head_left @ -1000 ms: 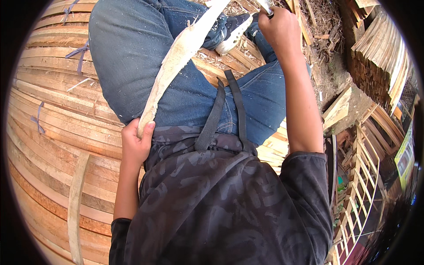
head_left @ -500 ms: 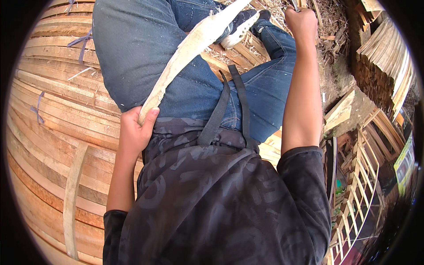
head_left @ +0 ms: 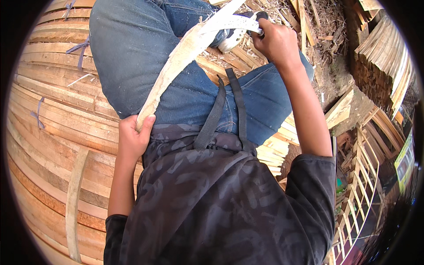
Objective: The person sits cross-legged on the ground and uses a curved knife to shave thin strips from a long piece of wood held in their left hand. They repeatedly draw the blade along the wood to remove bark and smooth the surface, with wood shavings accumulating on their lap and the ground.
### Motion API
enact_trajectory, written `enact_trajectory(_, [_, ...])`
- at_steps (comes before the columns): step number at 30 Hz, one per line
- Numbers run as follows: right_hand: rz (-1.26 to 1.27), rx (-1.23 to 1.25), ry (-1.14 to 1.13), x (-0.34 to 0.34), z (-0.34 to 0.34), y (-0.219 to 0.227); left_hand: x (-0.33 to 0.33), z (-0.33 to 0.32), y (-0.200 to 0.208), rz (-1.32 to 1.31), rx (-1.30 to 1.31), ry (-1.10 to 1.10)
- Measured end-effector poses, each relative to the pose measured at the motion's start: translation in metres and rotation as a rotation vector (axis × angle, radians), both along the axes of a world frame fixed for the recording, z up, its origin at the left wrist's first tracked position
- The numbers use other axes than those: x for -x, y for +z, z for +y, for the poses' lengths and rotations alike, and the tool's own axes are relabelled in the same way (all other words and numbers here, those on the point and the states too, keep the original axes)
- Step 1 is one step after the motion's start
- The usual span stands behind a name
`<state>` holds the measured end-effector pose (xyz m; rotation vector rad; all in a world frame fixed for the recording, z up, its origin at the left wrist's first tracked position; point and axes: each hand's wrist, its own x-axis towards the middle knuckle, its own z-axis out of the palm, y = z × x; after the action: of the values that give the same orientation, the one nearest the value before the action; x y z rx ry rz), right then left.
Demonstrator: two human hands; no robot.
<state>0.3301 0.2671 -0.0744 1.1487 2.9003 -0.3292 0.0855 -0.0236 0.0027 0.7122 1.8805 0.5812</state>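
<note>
A long, pale piece of wood [head_left: 179, 57], rough and splintery along its edge, slants across my thigh. Its near, narrow end is gripped by my left hand [head_left: 134, 136], thumb lying along the top, in front of my left hip. My right hand [head_left: 277, 43] is closed round the handle of a knife [head_left: 238, 22] above my right shin. The bright blade reaches leftward from that fist and meets the wood near its wider, far part. Most of the handle is hidden by my fingers.
Bundles of sawn wooden strips [head_left: 62, 106], tied with purple string [head_left: 81, 51], fill the left side. Wood shavings [head_left: 327, 44] and offcuts cover the ground ahead. At right stand a stack of thin boards [head_left: 384, 57] and a slatted wooden frame [head_left: 357, 194].
My right hand has come nearer and to the left, bringing the knife blade against the wood. My left hand keeps its hold, and the wood has barely shifted.
</note>
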Motion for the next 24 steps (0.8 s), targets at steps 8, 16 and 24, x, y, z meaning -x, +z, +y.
enact_trajectory(8, [0.167, 0.021, -0.546, 0.005, 0.021, -0.011, 0.003, 0.002, -0.005, -0.007, 0.009, -0.041])
enact_trajectory(16, [0.700, 1.288, -0.593, -0.047, 0.031, 0.034, 0.005, 0.003, -0.005, -0.087, -0.009, -0.016])
enact_trajectory(24, [0.712, 0.515, -0.821, -0.038, -0.006, -0.004, 0.010, 0.007, -0.004, -0.101, 0.001, -0.044])
